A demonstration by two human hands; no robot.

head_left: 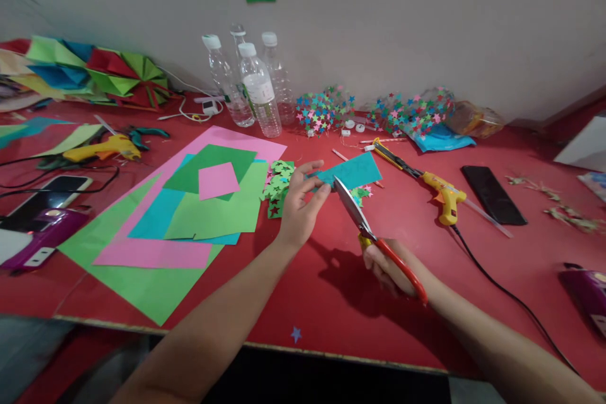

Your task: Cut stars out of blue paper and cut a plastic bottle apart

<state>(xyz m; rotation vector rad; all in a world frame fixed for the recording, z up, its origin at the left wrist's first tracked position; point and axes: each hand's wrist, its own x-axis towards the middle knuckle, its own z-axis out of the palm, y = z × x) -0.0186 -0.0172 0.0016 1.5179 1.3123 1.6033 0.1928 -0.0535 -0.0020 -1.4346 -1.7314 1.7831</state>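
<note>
Between the thumb and fingers of my left hand [303, 205] is the end of a blue paper strip [355, 170], raised above the red table. My right hand [391, 265] grips scissors [353, 208] with red handles; their blades point up and left, the tips at the strip's lower edge near my left fingers. Whether the blades have cut into it I cannot tell. Just left of my left hand lies green paper with star-shaped holes [276, 189]. Small cut stars [362, 194] show below the strip.
Stacked coloured sheets [213, 221] lie at left, plastic bottles [260, 88] behind. Star-filled clear bottles [326, 110] lie at the back. To the right are a cutter [395, 158], a yellow glue gun [445, 196] with its cord and a black phone [493, 194]. A loose star [296, 334] is near the front edge.
</note>
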